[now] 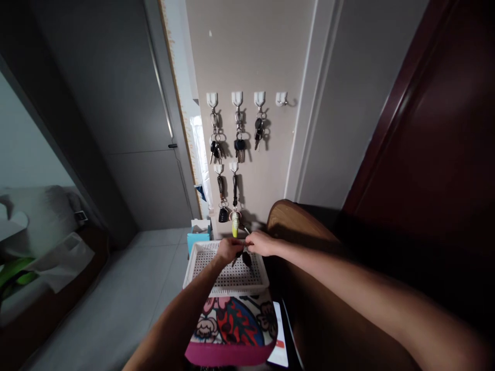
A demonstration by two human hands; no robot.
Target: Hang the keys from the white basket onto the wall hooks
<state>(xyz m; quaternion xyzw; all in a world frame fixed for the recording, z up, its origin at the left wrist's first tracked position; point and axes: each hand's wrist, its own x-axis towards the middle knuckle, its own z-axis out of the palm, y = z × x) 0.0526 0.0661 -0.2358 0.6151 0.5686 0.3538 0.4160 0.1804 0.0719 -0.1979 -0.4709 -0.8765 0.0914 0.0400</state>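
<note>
My left hand [230,250] and my right hand [260,243] meet above the white plastic basket [187,274], both with fingers pinched closed. Between them is a bunch of keys [246,258], its dark key heads dangling below the fingertips. The ring itself is mostly covered by the fingers. A thin metal piece sticks up beside my right fingertips. Just above the hands, a key ring with a pale and yellow charm [235,224] hangs by a dark strap from a white wall hook [233,167].
Key bunches [239,145] hang from several white hooks in two rows. The top right hook [282,99] holds no keys. A blue box [199,237] stands behind the basket, a floral-patterned cushioned item [240,322] in front. A brown wooden panel [297,226] rises at right.
</note>
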